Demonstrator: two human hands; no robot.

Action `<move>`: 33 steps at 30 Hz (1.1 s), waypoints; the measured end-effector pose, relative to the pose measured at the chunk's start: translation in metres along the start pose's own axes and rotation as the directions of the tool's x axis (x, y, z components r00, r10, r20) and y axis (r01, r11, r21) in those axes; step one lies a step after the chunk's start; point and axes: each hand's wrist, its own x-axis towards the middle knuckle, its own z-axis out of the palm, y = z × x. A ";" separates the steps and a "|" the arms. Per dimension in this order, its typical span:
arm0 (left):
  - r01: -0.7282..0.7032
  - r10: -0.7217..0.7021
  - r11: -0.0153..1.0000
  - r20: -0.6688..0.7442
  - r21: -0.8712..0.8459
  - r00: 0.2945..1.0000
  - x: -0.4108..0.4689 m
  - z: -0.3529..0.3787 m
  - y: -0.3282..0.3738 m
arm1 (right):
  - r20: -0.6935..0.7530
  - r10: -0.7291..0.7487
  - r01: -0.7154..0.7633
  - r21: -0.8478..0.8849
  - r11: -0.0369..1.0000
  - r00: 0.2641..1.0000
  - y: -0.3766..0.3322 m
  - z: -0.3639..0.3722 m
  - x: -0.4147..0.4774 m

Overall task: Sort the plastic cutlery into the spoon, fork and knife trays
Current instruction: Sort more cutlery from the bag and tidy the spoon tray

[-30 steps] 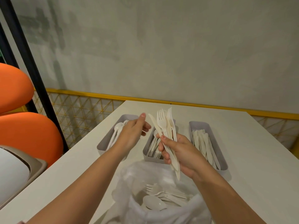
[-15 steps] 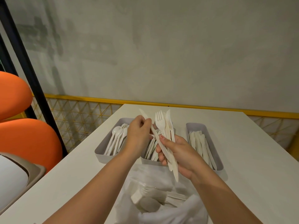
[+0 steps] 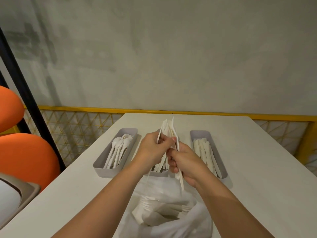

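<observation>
1. From my remote seat I see the left hand (image 3: 151, 149) leave its place above the grey oblong spoon tray (image 3: 101, 169), where it hung a second ago, and cross to meet the right hand (image 3: 186, 160). The two now touch over the middle grey fork tray (image 3: 158, 174).
2. The right hand is wrapped tight round a bundle of white plastic cutlery (image 3: 169, 129), fork tines pointing up and handles sticking out below the fist.
3. The left hand's thumb and fingers pinch a single thin white piece (image 3: 160, 133) at the bundle's left edge. It shows edge-on, so I cannot tell what kind it is.
4. I read this as one piece being peeled off the bundle for its tray. Sorting is well under way, not finished.
5. The spoon tray holds spoons and the grey knife tray (image 3: 199, 133) on the right holds flat pieces. The fork tray is mostly hidden behind the hands.
6. Nearest me, a translucent plastic bag (image 3: 197, 224) lies open with unsorted cutlery inside.
7. Everything sits on a plain white table (image 3: 248, 152).
8. Beyond it are a grey concrete wall (image 3: 171, 57), a yellow rail (image 3: 205, 112) over yellow mesh, a black post (image 3: 20, 100) and orange rounded seats (image 3: 25, 155) on the left.
</observation>
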 end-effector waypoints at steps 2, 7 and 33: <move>-0.011 0.011 0.999 -0.012 0.035 1.000 0.000 0.000 0.001 | 0.015 -0.009 0.010 -0.027 1.000 1.000 -0.001 -0.001 -0.001; -0.052 0.057 0.996 -0.082 0.066 0.995 0.003 -0.001 0.003 | 0.028 0.002 -0.004 0.067 0.998 1.000 -0.006 0.002 -0.004; 0.172 -0.260 0.803 -0.076 -0.571 0.963 0.013 0.034 0.025 | -0.130 -0.229 0.207 -0.162 0.965 0.965 -0.008 -0.019 -0.024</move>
